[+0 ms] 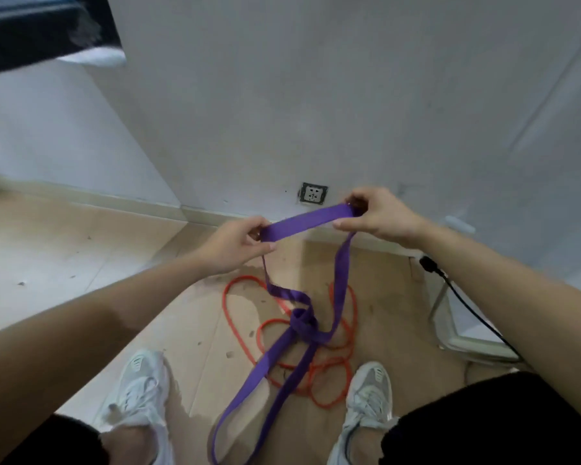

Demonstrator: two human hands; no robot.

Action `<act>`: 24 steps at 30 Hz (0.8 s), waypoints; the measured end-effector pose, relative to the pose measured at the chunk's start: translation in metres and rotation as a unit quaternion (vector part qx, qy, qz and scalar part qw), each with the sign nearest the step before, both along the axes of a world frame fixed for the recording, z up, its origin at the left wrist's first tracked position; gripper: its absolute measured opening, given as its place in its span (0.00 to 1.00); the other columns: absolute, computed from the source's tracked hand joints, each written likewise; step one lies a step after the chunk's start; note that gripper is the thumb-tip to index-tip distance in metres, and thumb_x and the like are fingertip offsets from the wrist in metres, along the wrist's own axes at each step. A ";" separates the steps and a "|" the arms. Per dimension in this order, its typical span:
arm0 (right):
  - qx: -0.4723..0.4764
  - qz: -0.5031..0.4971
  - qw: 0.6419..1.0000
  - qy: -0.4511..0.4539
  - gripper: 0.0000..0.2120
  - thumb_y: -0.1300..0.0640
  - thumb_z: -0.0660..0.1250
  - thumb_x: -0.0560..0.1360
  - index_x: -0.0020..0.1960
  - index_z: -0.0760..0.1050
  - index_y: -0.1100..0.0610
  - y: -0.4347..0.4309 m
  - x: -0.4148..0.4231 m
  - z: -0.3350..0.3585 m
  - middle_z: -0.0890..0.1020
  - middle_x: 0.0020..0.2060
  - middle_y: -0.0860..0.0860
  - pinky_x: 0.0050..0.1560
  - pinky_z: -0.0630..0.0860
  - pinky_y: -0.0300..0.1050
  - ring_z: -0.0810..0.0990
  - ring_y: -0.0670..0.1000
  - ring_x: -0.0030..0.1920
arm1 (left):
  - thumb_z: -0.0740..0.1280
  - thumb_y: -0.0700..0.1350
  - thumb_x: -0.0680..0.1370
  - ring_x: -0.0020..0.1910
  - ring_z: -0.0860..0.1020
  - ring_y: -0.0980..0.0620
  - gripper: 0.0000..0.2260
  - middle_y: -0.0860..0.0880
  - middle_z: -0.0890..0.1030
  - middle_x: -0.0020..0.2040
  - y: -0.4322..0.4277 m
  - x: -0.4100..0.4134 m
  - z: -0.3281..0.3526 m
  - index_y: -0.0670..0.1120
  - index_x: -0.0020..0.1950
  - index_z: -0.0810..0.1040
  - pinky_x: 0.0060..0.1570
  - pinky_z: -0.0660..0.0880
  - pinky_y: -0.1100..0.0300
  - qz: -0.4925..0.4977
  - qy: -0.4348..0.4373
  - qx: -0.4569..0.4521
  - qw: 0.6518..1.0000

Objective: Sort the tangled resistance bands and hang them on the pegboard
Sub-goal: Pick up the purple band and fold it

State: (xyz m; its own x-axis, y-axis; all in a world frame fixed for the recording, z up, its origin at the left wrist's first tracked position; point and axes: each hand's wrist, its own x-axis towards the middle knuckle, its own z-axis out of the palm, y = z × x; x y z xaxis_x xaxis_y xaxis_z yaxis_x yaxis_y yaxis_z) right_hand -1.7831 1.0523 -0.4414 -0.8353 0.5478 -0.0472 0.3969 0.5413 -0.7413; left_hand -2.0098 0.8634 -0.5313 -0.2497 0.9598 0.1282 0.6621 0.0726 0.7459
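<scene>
Both hands pinch the purple band (pixel 309 218). The left hand (pixel 235 243) nips one end of a short top span between thumb and fingers, and the right hand (pixel 376 216) nips the other, so the strip runs flat and taut between them. Held high like this, the rest hangs free, probably so the tangle can be traced. Its long lower loop drops between the shoes (pixel 141 387). The orange band (pixel 235 323) lies in loose coils on the floor (pixel 81 250) beneath, seemingly waiting its turn. A knot (pixel 303 322) sits midway down the purple band, over those coils; whether it catches them I cannot tell. No pegboard shows.
</scene>
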 end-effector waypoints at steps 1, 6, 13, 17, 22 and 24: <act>-0.026 -0.010 0.999 0.046 0.12 0.59 0.78 0.70 0.49 0.80 0.62 -0.004 -0.002 0.019 0.80 0.38 0.54 0.45 0.75 0.45 0.77 0.49 0.40 | 0.73 0.49 0.76 0.39 0.76 0.58 0.06 0.50 0.80 0.41 0.001 -0.002 0.020 0.51 0.50 0.79 0.43 0.75 0.59 -0.001 -0.006 0.017 1.000; -0.120 -0.050 0.963 0.237 0.11 0.59 0.75 0.73 0.52 0.78 0.61 -0.031 -0.016 0.090 0.81 0.43 0.57 0.49 0.83 0.52 0.81 0.53 0.45 | 0.70 0.44 0.80 0.42 0.77 0.58 0.05 0.51 0.81 0.45 0.001 -0.002 0.114 0.49 0.55 0.79 0.47 0.72 0.70 0.000 -0.003 0.081 0.997; -0.210 -0.074 0.923 0.314 0.08 0.55 0.70 0.78 0.53 0.76 0.58 -0.052 -0.045 0.128 0.82 0.43 0.55 0.42 0.82 0.49 0.84 0.54 0.44 | 0.66 0.44 0.82 0.55 0.81 0.44 0.11 0.41 0.84 0.57 -0.002 -0.006 0.187 0.47 0.65 0.75 0.49 0.78 0.60 0.084 -0.098 0.181 0.975; -0.242 -0.086 0.923 0.286 0.10 0.53 0.69 0.78 0.55 0.75 0.58 -0.054 -0.063 0.105 0.83 0.45 0.57 0.40 0.81 0.48 0.84 0.55 0.43 | 0.63 0.44 0.83 0.52 0.79 0.51 0.12 0.44 0.82 0.57 0.007 -0.010 0.175 0.45 0.66 0.76 0.51 0.77 0.63 0.132 -0.147 0.189 0.962; -0.188 -0.076 0.965 0.165 0.13 0.53 0.69 0.79 0.59 0.75 0.60 -0.038 -0.059 0.065 0.85 0.49 0.59 0.44 0.84 0.50 0.86 0.56 0.44 | 0.63 0.45 0.83 0.56 0.81 0.47 0.10 0.46 0.83 0.55 0.008 -0.035 0.125 0.47 0.63 0.79 0.60 0.78 0.55 0.069 -0.143 0.039 0.987; -0.171 -0.078 0.971 0.146 0.12 0.54 0.70 0.78 0.57 0.76 0.60 -0.026 -0.058 0.055 0.85 0.49 0.61 0.44 0.84 0.50 0.86 0.55 0.42 | 0.66 0.44 0.82 0.52 0.80 0.49 0.08 0.47 0.83 0.52 0.010 -0.046 0.121 0.49 0.60 0.80 0.57 0.78 0.57 0.072 -0.145 0.045 0.986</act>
State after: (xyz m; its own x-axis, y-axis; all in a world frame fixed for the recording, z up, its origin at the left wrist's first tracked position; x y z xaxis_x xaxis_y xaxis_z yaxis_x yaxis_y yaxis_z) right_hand -1.8412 1.0264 -0.3862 -0.7479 0.6634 -0.0220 0.1999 0.1935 -0.9605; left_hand -2.0560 0.8734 -0.4108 -0.4205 0.9000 0.1151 0.4079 0.0742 0.9100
